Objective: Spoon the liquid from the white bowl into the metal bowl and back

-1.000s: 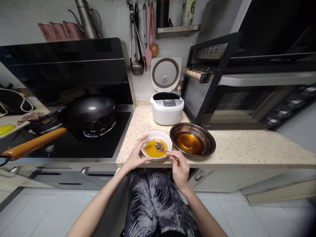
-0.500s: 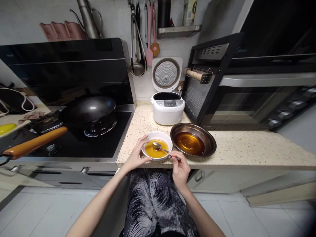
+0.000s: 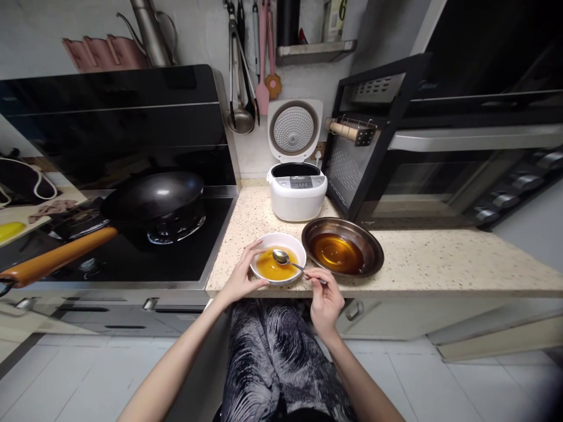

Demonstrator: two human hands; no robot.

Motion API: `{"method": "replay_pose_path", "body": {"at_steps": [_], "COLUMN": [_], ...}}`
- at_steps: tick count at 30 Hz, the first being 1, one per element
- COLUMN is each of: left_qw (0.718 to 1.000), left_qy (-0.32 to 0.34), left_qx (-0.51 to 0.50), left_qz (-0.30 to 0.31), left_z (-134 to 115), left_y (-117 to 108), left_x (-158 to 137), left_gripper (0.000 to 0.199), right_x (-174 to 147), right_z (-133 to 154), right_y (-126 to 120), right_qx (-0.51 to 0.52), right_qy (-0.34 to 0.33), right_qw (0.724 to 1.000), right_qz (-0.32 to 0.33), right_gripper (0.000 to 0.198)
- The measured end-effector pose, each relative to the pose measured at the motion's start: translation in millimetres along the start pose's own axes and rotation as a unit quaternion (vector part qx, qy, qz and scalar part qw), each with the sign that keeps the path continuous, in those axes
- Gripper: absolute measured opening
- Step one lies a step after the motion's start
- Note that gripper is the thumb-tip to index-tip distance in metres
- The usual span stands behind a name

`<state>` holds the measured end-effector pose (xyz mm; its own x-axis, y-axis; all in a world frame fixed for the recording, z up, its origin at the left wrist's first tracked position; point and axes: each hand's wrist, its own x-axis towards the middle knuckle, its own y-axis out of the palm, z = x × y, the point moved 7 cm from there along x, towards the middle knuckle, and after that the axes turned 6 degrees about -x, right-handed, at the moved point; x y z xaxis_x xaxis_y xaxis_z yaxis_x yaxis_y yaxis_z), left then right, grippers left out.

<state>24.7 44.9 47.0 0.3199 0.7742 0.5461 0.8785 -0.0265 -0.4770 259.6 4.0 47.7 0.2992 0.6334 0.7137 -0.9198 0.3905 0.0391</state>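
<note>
A small white bowl (image 3: 288, 239) of yellow-amber liquid (image 3: 267, 266) sits near the front edge of the counter. My left hand (image 3: 240, 280) steadies it, fingers along its left side and thumb at the front. My right hand (image 3: 326, 300) pinches the handle of a metal spoon (image 3: 280, 256) at the bowl's right side. The spoon's head is over the liquid, its hollow facing up; whether it touches the surface I cannot tell. Just right of the bowl stands a wide metal basin (image 3: 377, 251) with darker amber liquid.
Behind the bowl stands a white rice cooker (image 3: 297, 204), lid raised. On the left, a black wok (image 3: 152, 196) rests on the stove, its wooden handle (image 3: 61, 255) reaching forward. An oven (image 3: 417, 187) in a black rack fills the back right. Utensils (image 3: 241, 120) hang on the wall.
The spoon has shifted slightly right and up within the bowl as my right hand moved a little to the right. My left hand keeps its hold on the bowl.
</note>
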Motion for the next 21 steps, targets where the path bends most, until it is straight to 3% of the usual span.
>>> {"method": "replay_pose_path", "body": {"at_steps": [15, 21], "left_qw": [1.0, 1.0], "left_qy": [-0.007, -0.001], "left_qx": [0.008, 0.003], "left_qz": [-0.008, -0.008], "left_z": [7, 6], "left_y": [0, 0], "left_x": [-2, -2], "left_gripper": [0.075, 0.075], "right_x": [27, 30], "right_z": [3, -4], "right_y": [-45, -58], "right_qx": [-0.019, -0.07], "right_qy": [-0.002, -0.056], "right_qw": [0.994, 0.991], "right_qz": [-0.104, -0.094], "right_gripper": [0.013, 0.01]}}
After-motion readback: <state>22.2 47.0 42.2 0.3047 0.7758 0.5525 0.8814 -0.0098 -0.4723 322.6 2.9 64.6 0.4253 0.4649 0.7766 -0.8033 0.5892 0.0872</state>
